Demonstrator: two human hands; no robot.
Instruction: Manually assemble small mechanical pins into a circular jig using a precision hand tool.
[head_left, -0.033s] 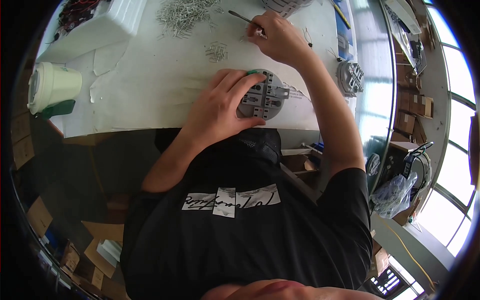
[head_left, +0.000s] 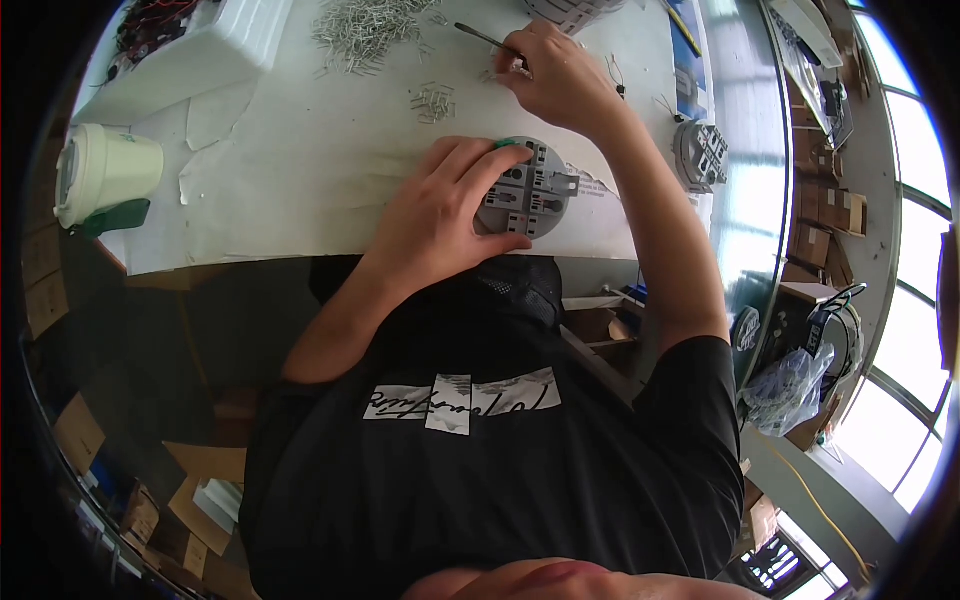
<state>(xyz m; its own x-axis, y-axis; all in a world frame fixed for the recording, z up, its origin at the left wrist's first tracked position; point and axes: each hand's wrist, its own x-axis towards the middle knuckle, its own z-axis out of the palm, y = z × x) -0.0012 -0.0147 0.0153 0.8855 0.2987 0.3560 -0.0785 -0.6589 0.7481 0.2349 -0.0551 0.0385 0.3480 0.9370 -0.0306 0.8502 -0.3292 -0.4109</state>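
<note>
Shifted only slightly since the earlier frame: tip of a thin dark tool, pinched in the right hand, pointing left and away from the body. Nearer the left hand, right of its palm: round grey base, clasped between thumb and spread fingers.

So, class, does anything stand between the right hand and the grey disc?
Nothing visible stands between the right hand and the grey disc. The left hand covers only the disc's left side, and the small pins lie off to the left.
</note>
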